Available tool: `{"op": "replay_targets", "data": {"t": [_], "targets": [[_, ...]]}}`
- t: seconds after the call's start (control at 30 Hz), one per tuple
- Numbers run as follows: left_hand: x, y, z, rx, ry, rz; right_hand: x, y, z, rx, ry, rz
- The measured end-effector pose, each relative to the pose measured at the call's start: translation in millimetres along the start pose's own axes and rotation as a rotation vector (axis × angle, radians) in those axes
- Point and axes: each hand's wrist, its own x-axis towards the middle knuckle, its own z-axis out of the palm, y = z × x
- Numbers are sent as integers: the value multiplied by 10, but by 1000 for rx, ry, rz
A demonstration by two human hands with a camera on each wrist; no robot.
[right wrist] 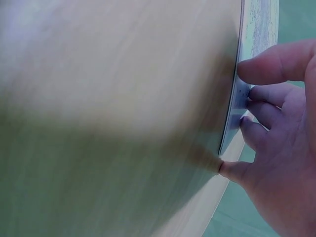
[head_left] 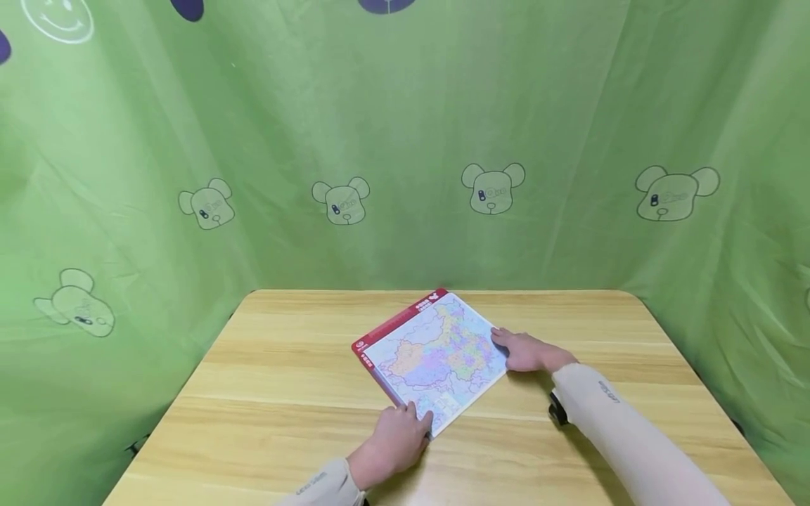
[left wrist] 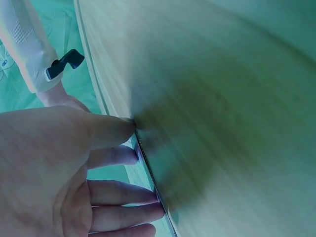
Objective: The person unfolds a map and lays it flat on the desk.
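Note:
A flat, thin map board (head_left: 436,351) with a coloured map and a red border lies diagonally on the wooden table (head_left: 272,422). At its near corner is my left hand (head_left: 395,436), with fingertips on the board and the thumb at its edge. My right hand (head_left: 528,351) touches the right-hand corner, fingers extended over the edge. In the left wrist view, the straight fingers (left wrist: 123,215) reach the board's thin dark edge. Seen from the right wrist, several fingertips meet the board's glossy surface (right wrist: 239,98), while the little finger touches the tabletop.
A green curtain (head_left: 405,246) printed with bear heads hangs behind the table and along both sides. Both forearms wear light sleeves (head_left: 620,429), and a black strap piece (head_left: 557,409) sits under the right one.

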Motion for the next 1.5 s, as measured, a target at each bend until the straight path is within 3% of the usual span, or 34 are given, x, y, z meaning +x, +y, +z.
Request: {"op": "replay_targets", "data": {"t": [0.27, 0.5, 0.77, 0.93, 1.1, 1.3, 1.5], "targets": [[24, 39, -8, 40, 2, -14, 8, -4, -10, -6, 9, 4], [1, -21, -2, -59, 52, -8, -62, -36, 29, -47, 44, -10], [99, -471, 67, -123, 110, -86, -254, -159, 66, -149, 85, -58], [167, -820, 215, -166, 93, -147, -402, -310, 121, -181, 92, -107], [240, -1101, 341, -227, 40, -183, -554, -515, 209, -202, 66, -98], [336, -1306, 452, -306, -18, -170, -714, -792, 356, -206, 32, -115], [415, -1411, 544, -362, -52, -129, -792, -973, 480, -224, 15, -152]]}}
